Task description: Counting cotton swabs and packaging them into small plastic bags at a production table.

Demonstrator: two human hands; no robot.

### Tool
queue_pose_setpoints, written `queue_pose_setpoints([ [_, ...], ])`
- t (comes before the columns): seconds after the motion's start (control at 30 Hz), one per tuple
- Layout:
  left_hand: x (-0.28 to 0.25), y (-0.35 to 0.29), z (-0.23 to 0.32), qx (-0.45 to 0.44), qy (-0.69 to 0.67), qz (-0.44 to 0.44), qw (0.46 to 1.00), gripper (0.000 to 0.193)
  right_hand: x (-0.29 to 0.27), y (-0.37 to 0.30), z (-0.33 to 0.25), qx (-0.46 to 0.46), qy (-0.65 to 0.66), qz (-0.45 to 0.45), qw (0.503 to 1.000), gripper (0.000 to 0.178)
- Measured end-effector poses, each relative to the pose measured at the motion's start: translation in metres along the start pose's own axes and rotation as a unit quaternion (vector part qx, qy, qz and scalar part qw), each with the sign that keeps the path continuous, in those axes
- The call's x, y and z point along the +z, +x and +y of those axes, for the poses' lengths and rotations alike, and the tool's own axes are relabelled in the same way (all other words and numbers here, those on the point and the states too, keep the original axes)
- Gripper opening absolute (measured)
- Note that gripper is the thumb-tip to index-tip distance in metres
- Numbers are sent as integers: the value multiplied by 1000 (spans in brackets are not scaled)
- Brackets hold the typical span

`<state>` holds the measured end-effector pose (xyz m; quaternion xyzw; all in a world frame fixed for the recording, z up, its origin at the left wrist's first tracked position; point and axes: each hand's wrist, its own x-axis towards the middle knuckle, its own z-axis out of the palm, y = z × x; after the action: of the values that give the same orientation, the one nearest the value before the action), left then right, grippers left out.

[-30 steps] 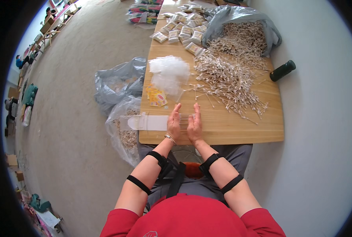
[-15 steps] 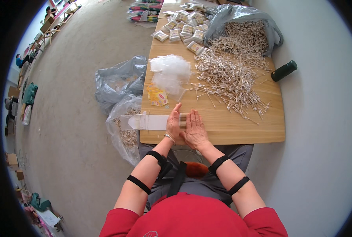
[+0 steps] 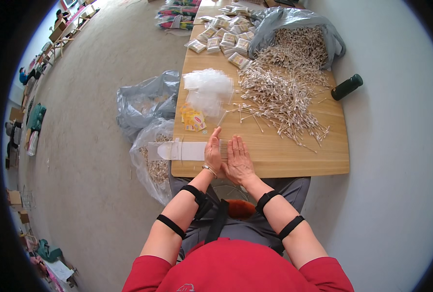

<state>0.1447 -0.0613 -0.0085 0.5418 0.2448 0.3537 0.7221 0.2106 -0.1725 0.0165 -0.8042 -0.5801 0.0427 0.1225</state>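
Observation:
Between my two hands lies a row of cotton swabs (image 3: 224, 149), side by side on the table near its front edge. My left hand (image 3: 213, 152) stands on edge at the row's left side, its fingers stretched out together. Flat against the right side of the row rests my right hand (image 3: 239, 159), fingers straight and pointing away from me. A white strip-shaped board (image 3: 193, 151) runs left from my left hand past the table edge. Part of the row is hidden by my hands.
A big heap of loose swabs (image 3: 284, 92) spills from a grey plastic bag (image 3: 337, 46). Clear pouches (image 3: 207, 90), yellow cards (image 3: 193, 119) and filled packets (image 3: 213, 45) lie on the left. A dark green bottle (image 3: 347, 87) stands right. A swab-filled bag (image 3: 151, 165) hangs left of the table.

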Motion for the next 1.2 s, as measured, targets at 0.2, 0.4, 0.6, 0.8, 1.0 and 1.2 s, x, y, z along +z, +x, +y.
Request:
queue_pose_setpoints([
  [0.2, -9, -5, 9, -34, -16, 8, 999, 49, -5, 2, -8, 26, -10, -37, 999, 98],
  [0.4, -21, -46, 43, 112, 442, -65, 888, 35, -6, 0, -4, 26, 22, -23, 999, 108],
  [0.6, -14, -73, 67, 87, 613, -222, 753, 59, 8, -1, 0, 5, -101, 2, 995, 83],
  [0.8, -11, -73, 66, 61, 645, -236, 724, 74, 12, 0, 1, 10, -69, 21, 997, 73],
  [1.0, -10, -75, 64, 70, 668, -221, 707, 75, 14, 0, 2, 6, -78, 34, 996, 73],
  [1.2, -9, -74, 63, 55, 663, -230, 710, 79, 16, 0, 3, 8, -79, 39, 996, 76],
])
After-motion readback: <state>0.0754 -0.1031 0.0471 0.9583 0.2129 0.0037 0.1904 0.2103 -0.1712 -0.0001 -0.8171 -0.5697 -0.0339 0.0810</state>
